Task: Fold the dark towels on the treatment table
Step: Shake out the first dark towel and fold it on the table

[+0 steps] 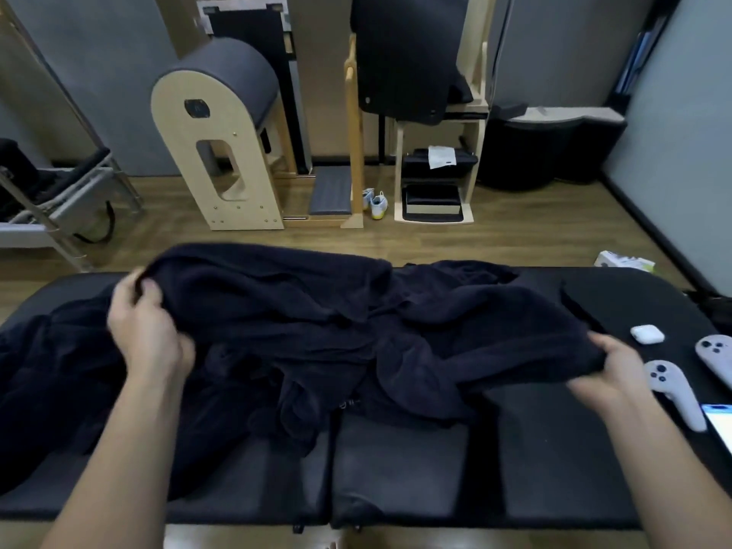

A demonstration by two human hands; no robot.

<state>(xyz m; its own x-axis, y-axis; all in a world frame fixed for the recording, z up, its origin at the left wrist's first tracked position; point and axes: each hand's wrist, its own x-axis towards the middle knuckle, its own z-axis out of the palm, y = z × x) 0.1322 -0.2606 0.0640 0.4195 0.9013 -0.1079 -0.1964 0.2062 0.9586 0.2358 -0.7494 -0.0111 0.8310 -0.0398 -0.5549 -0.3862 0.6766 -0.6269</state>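
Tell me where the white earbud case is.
Head view: the white earbud case sits on the right end of the treatment table, just beyond the grey controllers and to the right of the right hand holding the dark towel.

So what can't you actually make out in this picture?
All in the head view, the only one:
- Dark towels: the count is unclear, because the black folds merge into one heap.
- Left hand: motion-blurred where it grips the cloth.
- Right hand: its fingertips are hidden under the towel edge it holds.
- Phone: cut off by the right edge of the picture.
- Paper slip: too small to read.
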